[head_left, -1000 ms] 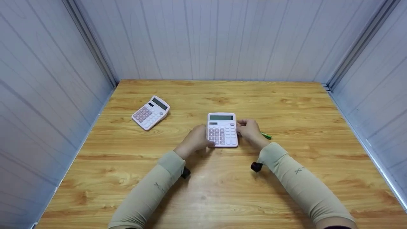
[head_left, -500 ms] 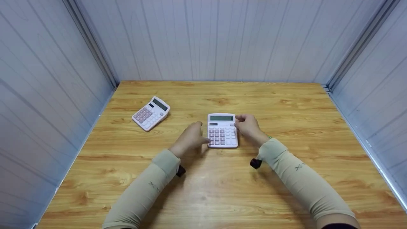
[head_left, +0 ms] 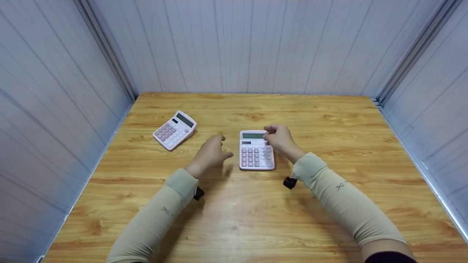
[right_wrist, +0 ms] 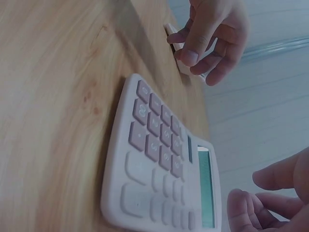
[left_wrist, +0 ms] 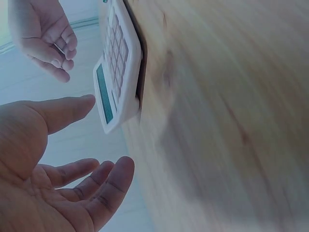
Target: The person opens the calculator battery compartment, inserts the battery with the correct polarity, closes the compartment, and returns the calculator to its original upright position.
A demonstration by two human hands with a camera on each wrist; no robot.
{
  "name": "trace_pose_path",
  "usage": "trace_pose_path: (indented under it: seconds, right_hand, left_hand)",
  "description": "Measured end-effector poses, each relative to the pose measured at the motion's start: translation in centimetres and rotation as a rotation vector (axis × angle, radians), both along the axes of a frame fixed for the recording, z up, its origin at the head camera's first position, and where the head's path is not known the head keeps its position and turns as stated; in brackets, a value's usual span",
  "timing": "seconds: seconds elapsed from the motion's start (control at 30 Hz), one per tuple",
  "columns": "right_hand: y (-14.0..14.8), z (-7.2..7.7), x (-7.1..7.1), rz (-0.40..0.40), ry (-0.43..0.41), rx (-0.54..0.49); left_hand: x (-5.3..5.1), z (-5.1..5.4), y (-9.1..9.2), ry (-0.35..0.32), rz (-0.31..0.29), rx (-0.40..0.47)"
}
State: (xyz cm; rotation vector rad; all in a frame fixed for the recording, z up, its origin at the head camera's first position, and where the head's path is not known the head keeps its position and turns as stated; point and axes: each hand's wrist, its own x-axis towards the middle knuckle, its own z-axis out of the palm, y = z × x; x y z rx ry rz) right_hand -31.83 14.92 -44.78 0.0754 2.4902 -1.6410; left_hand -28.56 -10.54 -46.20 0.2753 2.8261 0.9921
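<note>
A pink and white calculator (head_left: 256, 155) lies on the wooden table, its screen end raised toward the back wall. Just left of it, apart from its edge, my left hand (head_left: 210, 153) hovers with thumb and fingers spread and holds nothing. Over the calculator's upper right corner hangs my right hand (head_left: 281, 140), fingers loosely bent, covering part of the screen in the head view. Between the right thumb and fingers in the right wrist view (right_wrist: 275, 198) there is a gap with nothing in it. The calculator's keys (right_wrist: 157, 128) show plainly there.
A second, similar calculator (head_left: 174, 130) lies turned at an angle farther back on the left. White panel walls (head_left: 234, 47) close off the table (head_left: 347, 138) at the back and both sides.
My left hand has let go of the calculator and drawn back leftward. My right hand has risen from its right side to over the screen corner. A small green item has gone out of sight.
</note>
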Motion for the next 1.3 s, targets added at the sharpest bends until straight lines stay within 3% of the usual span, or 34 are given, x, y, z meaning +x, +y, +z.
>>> trace_pose_path:
  seconds: [0.4,0.77,1.07,1.3]
  right_hand:
    - [-1.8,1.5,-0.1,0.062,0.064,0.041]
    - [-3.9,1.8,-0.1,0.107,0.097,-0.033]
    - [-6.2,1.3,-0.1,0.154,0.085,-0.119]
    - [-7.7,0.5,-0.1,0.189,0.057,-0.17]
  left_hand:
    - [-0.2,0.4,-3.2,-0.011,0.028,-0.039]
    - [-0.4,1.0,-6.8,0.006,0.053,-0.036]
    - [-0.9,1.3,-9.6,0.021,0.111,-0.042]
    - [-1.1,0.8,-11.8,0.027,0.16,-0.023]
